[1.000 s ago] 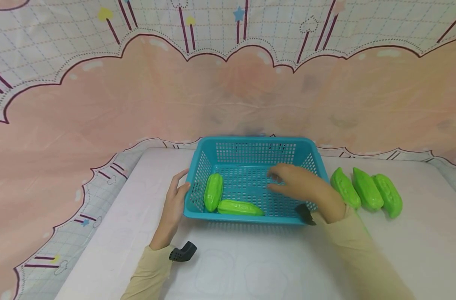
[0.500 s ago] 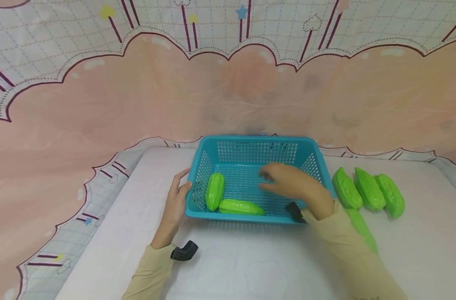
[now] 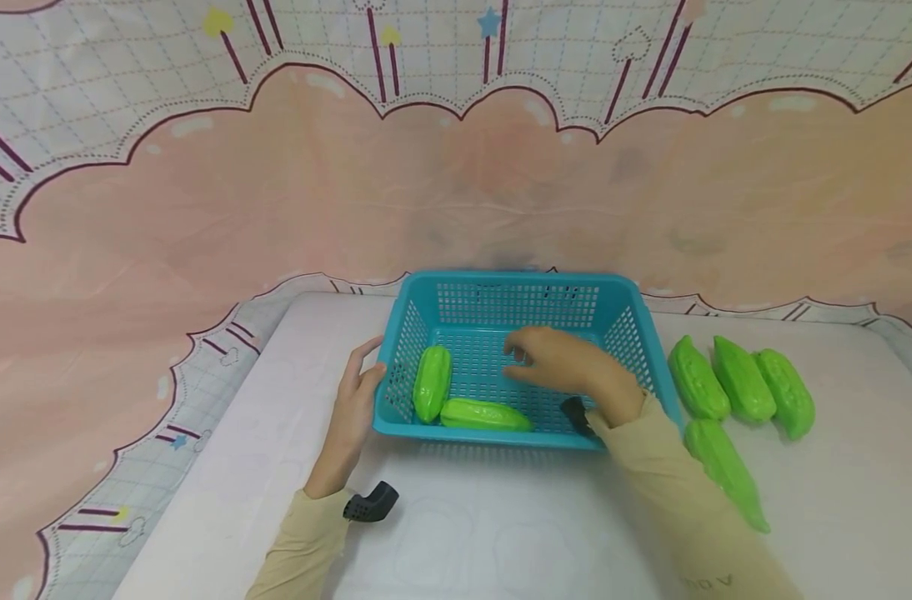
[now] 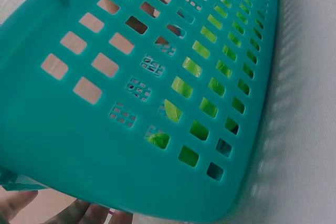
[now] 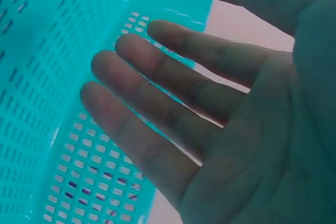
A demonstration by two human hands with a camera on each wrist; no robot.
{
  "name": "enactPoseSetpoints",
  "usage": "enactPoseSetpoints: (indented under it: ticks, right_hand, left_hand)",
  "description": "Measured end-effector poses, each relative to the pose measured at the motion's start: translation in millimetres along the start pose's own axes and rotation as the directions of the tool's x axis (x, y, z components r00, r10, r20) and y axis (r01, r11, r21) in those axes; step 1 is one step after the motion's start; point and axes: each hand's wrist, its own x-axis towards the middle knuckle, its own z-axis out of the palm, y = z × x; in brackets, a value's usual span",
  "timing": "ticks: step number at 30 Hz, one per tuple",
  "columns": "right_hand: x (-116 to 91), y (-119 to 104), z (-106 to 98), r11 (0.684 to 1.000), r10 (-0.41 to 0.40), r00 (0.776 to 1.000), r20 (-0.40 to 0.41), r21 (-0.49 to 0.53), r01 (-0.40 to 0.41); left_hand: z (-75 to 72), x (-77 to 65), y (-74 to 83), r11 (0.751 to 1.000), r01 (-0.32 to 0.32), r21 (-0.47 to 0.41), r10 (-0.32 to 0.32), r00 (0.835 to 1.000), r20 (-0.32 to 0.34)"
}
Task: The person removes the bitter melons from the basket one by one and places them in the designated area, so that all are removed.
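I had the right hand over the blue basket, fingers spread, slightly bent. Left hand touched the basket's left rim, thumb and fingers apart. Two green vegetables were inside, one by the left wall, one along the near wall; four more vegetables lay right, on the white table.

Long beige sleeves, dark lettering on the right one, meet small black wrist pieces.

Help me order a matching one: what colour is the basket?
The basket is teal-blue all over, best seen in the head view.
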Motion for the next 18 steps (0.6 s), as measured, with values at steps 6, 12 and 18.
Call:
enactPoseSetpoints:
  ticks: [6, 12, 18]
  right_hand:
    - [7.0, 0.3, 1.6, 1.000, -0.021, 0.999, 0.034, 0.015, 0.020]
    - [12.0, -1.8, 4.3, 0.999, -0.037, 0.997, 0.070, 0.028, 0.036]
    - [16.1, -2.6, 7.0, 0.996, -0.063, 0.991, 0.119, 0.077, 0.054]
  left_hand:
    - [0.7, -0.2, 0.3, 1.000, 0.001, 0.001, -0.001, 1.000, -0.003]
    - [0.4, 0.8, -0.9, 1.000, -0.003, 0.004, 0.003, 1.000, -0.003]
    - [0.3, 0.8, -1.0, 1.000, -0.007, -0.003, 0.007, 1.000, -0.005]
